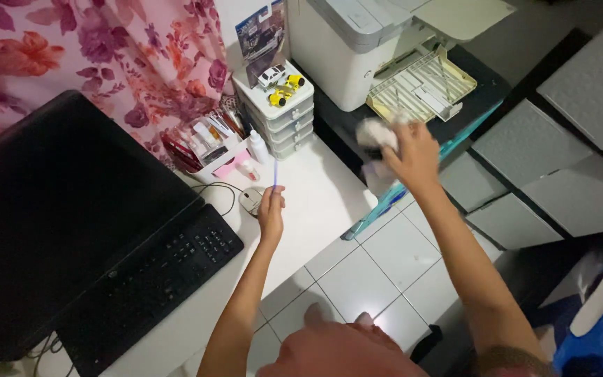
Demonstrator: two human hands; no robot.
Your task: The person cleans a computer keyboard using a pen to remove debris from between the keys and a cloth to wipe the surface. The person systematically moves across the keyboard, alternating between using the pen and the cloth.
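Observation:
My left hand [271, 213] is pinched around a thin blue pen [274, 173] that stands upright over the white desk [315, 202], beside a computer mouse [250, 200]. My right hand [413, 157] is raised past the desk's right edge and grips a crumpled white cloth or paper wad [377, 134], in front of the printer's paper tray [423, 87]. The wad is blurred.
A black monitor [50, 209] and black keyboard [148, 286] fill the left of the desk. Behind the mouse stand a desk organiser with pens [207, 143], a small white bottle [258, 146] and a small drawer unit [280, 115] topped with toy cars. A white printer [357, 49] sits at the back right. White floor tiles [371, 272] lie below.

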